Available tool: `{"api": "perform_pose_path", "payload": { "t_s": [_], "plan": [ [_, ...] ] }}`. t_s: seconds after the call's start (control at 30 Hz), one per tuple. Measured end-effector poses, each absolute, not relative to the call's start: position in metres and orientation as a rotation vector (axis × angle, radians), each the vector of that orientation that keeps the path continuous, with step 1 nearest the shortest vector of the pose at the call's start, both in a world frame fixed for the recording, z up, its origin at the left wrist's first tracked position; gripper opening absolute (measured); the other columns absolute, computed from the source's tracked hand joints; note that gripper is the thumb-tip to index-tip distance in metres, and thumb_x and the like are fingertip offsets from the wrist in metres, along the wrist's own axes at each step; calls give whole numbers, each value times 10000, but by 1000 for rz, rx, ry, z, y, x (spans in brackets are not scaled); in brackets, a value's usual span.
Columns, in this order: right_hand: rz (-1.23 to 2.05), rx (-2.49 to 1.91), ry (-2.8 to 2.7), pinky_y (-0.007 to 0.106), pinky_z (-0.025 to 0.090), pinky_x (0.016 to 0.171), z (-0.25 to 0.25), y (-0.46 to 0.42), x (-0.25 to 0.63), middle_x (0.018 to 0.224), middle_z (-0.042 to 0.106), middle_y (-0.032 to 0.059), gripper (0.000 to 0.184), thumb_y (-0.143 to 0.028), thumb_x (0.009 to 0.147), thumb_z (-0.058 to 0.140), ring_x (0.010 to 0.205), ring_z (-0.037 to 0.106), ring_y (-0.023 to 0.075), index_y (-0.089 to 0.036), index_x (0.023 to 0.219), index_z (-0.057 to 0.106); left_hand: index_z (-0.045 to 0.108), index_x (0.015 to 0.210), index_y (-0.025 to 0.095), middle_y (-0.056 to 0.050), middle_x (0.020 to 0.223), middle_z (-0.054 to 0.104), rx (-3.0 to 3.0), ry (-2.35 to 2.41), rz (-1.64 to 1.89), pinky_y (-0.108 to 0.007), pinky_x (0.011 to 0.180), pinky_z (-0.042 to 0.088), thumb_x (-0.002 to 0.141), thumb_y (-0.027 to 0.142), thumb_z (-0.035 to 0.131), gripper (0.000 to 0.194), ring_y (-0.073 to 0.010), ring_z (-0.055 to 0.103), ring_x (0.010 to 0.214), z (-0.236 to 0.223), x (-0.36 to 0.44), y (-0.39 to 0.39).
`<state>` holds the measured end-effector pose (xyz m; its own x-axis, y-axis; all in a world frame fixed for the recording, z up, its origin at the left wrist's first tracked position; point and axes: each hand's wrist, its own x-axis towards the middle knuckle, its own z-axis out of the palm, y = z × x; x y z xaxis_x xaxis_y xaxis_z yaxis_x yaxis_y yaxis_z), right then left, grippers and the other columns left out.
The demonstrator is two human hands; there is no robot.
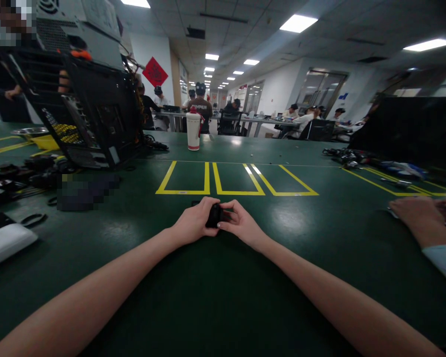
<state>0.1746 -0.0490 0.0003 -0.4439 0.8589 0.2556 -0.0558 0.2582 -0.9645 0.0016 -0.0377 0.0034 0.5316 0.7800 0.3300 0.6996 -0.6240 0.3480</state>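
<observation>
A small black object sits between my two hands, just above or on the green table; its kind cannot be made out. My left hand is closed round its left side, thumb low and fingers over the top, covering much of it. From the right, the fingertips and thumb of my right hand pinch the object's right edge. A dark piece of it shows past the left knuckles. Beyond my hands, yellow tape outlines mark three areas on the table.
A black computer case stands at the left, with cables and a white object nearer. A white cup stands at the back. Another person's hands rest at the right, near a dark monitor-like panel.
</observation>
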Motion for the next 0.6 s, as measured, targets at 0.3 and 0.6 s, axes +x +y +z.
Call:
{"api": "perform_pose_path", "payload": {
  "t_s": [0.3, 0.6],
  "plan": [
    [1212, -894, -1689, 391, 392, 917, 4, -50, 175, 1075, 498, 30, 334, -206, 706, 569, 1049, 480, 179, -229, 1025, 471, 269, 1141, 212, -65, 1062, 477, 2583, 1243, 704, -331, 673, 457, 649, 351, 600, 609, -212, 560, 823, 5, 2, -38],
    [1236, -781, -1654, 352, 424, 885, -5, -47, 172, 1062, 482, 4, 271, -178, 656, 616, 997, 511, 160, -221, 893, 491, 261, 1152, 207, -72, 1077, 475, 2577, 1279, 676, -341, 701, 447, 629, 342, 607, 642, -225, 555, 862, 4, 3, -37]
  ]
}}
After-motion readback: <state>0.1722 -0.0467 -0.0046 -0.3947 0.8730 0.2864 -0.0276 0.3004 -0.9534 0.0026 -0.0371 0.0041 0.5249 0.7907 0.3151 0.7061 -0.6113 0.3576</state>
